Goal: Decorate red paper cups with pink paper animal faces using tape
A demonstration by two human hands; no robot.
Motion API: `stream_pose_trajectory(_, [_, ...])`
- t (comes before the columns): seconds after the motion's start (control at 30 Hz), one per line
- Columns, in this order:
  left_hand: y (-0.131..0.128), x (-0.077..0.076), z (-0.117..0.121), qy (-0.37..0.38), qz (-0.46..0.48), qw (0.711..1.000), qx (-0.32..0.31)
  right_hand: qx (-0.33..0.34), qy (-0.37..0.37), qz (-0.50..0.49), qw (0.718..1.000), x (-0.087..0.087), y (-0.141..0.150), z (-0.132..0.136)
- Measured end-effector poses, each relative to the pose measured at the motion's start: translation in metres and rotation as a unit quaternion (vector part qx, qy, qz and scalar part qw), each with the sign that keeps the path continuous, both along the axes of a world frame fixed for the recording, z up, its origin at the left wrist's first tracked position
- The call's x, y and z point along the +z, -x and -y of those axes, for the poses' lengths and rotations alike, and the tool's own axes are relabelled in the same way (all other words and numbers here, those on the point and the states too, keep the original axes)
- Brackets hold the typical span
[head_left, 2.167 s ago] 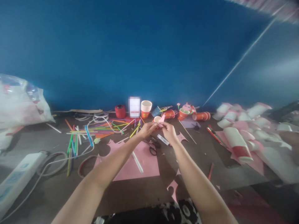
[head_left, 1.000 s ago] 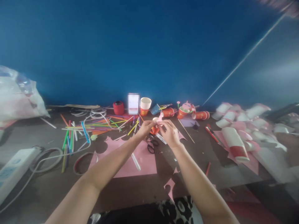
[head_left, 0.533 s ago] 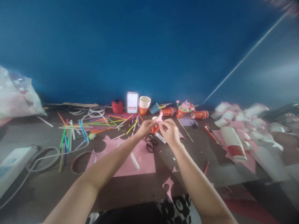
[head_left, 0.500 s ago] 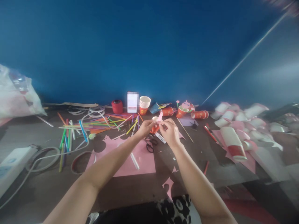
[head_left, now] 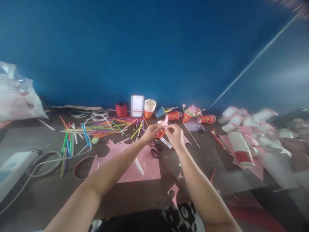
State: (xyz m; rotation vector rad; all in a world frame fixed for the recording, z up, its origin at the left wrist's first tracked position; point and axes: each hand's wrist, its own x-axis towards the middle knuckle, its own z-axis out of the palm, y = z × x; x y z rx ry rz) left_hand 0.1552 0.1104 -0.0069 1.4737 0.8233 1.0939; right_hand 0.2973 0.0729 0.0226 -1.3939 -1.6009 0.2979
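Note:
Both hands meet at the middle of the table, pinching a small pink paper cut-out that sticks up between them. My left hand has its fingertips closed on the left side of the cut-out. My right hand pinches it from the right. Directly behind and below the fingers stands an orange paper cup, partly hidden by them. Black-handled scissors lie just below, over a pink paper sheet. A white labelled stick rests beside the right hand.
Stacked paper cups stand by the wall near a red tape-like roll. Coloured sticks and a white cable spread left, with a power strip. Cups with pink paper pile up right; a decorated cup stands behind.
Earlier the hands were higher and tight against the cup; they have since come slightly apart and down from it, still pinching the cut-out. The whole view has shifted a little left.

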Motion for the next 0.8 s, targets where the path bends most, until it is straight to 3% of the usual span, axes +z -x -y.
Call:
stream_pose_trajectory(0.33, [-0.0008,0.0005,-0.0008,-0.015,-0.013,1.000,0.006,-0.006,0.009,-0.001,1.000,0.0000,0.0005,0.0021])
stream_pose_trajectory(0.6, [-0.0024,-0.0004,-0.0018,-0.039,-0.020,0.999,0.016,-0.045,-0.047,0.146,0.987,0.0057,0.0038,0.0049])
stream_pose_trajectory(0.8, [-0.0028,0.0004,-0.0006,-0.048,-0.024,0.998,0.014,-0.038,-0.015,0.074,0.996,0.0060,0.0044,0.0033])
